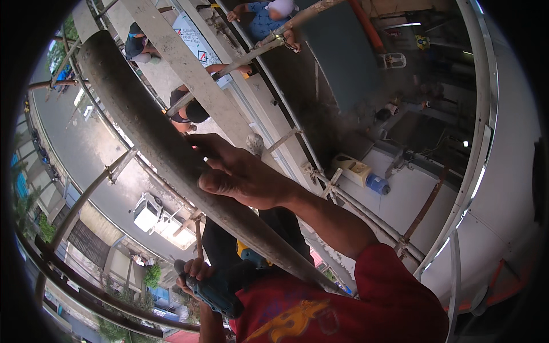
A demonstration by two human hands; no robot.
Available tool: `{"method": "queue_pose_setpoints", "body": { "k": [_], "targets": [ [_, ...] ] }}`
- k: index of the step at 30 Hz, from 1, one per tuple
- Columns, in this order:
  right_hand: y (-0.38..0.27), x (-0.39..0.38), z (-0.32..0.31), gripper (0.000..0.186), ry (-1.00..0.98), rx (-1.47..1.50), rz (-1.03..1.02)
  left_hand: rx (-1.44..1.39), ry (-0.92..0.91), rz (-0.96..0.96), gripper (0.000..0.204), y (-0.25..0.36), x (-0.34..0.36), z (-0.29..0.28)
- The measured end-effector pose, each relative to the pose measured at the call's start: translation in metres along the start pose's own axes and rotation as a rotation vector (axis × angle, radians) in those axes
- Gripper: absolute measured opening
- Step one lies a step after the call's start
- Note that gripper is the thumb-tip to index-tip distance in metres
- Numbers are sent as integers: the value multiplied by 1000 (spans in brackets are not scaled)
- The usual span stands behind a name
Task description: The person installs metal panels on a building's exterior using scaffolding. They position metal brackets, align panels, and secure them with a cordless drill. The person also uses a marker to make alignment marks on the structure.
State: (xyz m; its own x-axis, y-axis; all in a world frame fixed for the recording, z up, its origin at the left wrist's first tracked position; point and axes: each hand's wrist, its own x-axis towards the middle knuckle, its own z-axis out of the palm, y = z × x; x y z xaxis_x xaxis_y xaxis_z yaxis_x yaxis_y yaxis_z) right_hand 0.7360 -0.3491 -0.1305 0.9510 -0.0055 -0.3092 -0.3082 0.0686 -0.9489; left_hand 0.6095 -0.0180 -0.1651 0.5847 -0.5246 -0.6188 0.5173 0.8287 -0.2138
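A thick grey metal pipe [146, 123] runs slantwise across my view, from the upper left down to my red shirt. My right hand [240, 174] is closed round its middle, with the thumb on the near side and the other fingers partly hidden behind it. Low in front of my body, my left hand [197, 271] grips a teal and black cordless drill [214, 291]. The drill's front end is hard to make out. Close beside it, a yellow and blue object [251, 254] shows against my dark trousers, partly covered by the pipe.
Thinner scaffold poles [100, 183] cross around me, high above a road with a white truck [154, 214]. Below are a person in a blue shirt [266, 20], other workers, long pale planks [189, 63] and a yellowish container [351, 168]. White panels [497, 217] rise at right.
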Motion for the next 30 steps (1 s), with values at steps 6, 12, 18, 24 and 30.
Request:
{"method": "queue_pose_setpoints", "body": {
  "k": [6, 12, 18, 24, 30],
  "targets": [
    [201, 38, -150, 44, 382, -215, 356, 825, 368, 299, 25, -16, -20, -35],
    [383, 33, -306, 29, 361, -962, 397, 142, 75, -169, 24, -11, 22, -43],
    [451, 19, -371, 39, 460, -1066, 447, 172, 229, 51, 27, -34, 52, -16],
    [528, 28, -398, 55, 570, -1190, 341, 257, 380, -3, 24, -33, 72, 1],
    [564, 50, -406, 48, 640, -1114, 411, 287, 440, -35, 23, -47, 92, 16]
  ]
}}
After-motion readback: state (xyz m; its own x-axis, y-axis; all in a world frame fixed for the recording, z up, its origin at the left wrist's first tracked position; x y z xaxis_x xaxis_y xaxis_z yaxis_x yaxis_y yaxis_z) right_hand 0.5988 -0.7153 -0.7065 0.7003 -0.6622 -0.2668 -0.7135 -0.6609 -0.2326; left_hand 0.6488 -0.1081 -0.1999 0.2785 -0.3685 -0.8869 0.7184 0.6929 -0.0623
